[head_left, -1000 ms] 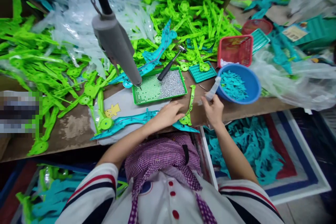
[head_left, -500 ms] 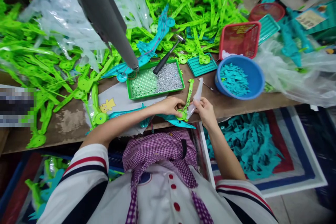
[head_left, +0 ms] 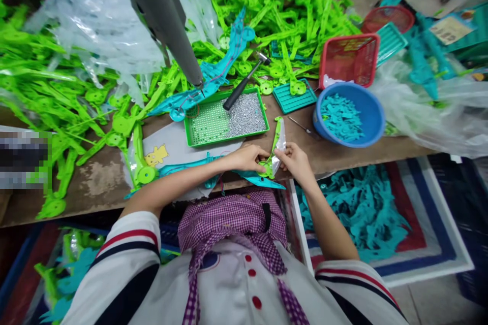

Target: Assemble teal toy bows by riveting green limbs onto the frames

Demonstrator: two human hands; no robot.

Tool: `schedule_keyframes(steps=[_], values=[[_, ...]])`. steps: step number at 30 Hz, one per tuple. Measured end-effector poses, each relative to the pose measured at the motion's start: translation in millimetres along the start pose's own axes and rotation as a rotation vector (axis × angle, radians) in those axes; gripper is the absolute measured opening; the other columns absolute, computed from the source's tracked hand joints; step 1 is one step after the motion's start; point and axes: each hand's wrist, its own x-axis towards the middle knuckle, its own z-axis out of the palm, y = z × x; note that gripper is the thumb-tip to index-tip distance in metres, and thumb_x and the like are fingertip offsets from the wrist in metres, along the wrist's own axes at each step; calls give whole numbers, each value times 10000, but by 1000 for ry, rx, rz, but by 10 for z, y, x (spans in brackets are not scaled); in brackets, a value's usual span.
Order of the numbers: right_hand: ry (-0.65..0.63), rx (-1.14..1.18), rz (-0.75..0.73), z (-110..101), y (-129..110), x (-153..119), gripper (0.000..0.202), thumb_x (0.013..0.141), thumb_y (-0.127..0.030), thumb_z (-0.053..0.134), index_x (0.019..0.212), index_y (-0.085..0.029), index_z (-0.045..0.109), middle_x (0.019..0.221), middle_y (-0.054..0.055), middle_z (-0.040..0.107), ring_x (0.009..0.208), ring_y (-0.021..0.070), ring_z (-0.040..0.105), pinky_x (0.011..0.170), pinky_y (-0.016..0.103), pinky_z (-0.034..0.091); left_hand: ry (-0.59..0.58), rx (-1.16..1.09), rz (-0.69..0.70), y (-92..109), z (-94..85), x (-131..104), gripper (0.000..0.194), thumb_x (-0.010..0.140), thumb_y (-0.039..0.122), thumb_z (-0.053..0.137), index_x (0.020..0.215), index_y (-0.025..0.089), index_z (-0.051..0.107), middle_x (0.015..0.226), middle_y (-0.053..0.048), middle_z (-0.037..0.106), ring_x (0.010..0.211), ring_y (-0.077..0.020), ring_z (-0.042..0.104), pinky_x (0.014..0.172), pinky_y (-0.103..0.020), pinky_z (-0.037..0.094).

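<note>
Near the table's front edge, my left hand (head_left: 251, 158) is closed on the round end of a lime-green plastic arm (head_left: 277, 134). My right hand (head_left: 296, 163) pinches a clear, pointed plastic piece (head_left: 281, 143), which lies along the right side of the green arm. Under my left hand and forearm stretches a long turquoise plastic part (head_left: 263, 179), partly hidden by them. Just beyond my hands stands a green tray (head_left: 206, 124) with small silvery pieces in its right half. A hammer (head_left: 244, 86) rests across the tray's far rim.
A grey powered screwdriver (head_left: 168, 25) hangs over the tray. To the right stand a blue bowl (head_left: 375, 117) of turquoise pieces and a red basket (head_left: 348, 61). Lime-green parts (head_left: 282, 5) are heaped at the back. An open drawer (head_left: 438, 213) holds turquoise parts.
My right hand has brought the clear piece left and down against the green arm. The screwdriver's tip has shifted slightly up and right in view.
</note>
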Motion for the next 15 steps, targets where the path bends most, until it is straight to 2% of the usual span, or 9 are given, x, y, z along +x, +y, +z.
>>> schedule_keyframes(steps=[4, 7, 9, 11, 15], values=[[125, -268, -64, -33, -107, -43, 763, 771, -662, 643, 1345, -183, 489, 768, 7, 676, 663, 225, 646, 649, 358, 466, 0, 14, 13, 32, -23, -5, 434, 748, 376, 755, 1149, 210, 740, 948, -52, 741, 750, -171, 645, 698, -294, 469], [125, -370, -81, -39, -118, -68, 627, 826, -637, 592, 1295, -222, 558, 839, 32, 699, 759, 247, 658, 679, 359, 445, 20, 25, -17, 116, -28, 5, 392, 803, 497, 722, 1041, 186, 740, 881, -42, 729, 752, -181, 642, 676, -301, 446], [121, -362, -95, -41, -95, -71, 600, 839, -625, 576, 1281, -220, 581, 836, 38, 700, 752, 244, 654, 681, 357, 441, 82, 60, -70, 171, -2, 20, 421, 809, 535, 726, 1032, 178, 716, 877, -43, 726, 787, -204, 649, 679, -315, 439], [136, -322, -102, -44, -61, -68, 672, 832, -617, 585, 1353, -196, 543, 812, 36, 692, 718, 235, 645, 675, 357, 444, 135, 79, -120, 200, 42, 34, 478, 790, 522, 762, 1115, 181, 679, 900, -46, 729, 836, -231, 662, 696, -331, 446], [143, -258, -128, -34, 12, -65, 738, 822, -609, 602, 1414, -178, 508, 758, 14, 659, 669, 210, 616, 657, 348, 446, 159, 48, -150, 174, 110, 44, 590, 763, 503, 797, 1239, 203, 620, 919, -44, 733, 874, -259, 683, 717, -354, 471]])
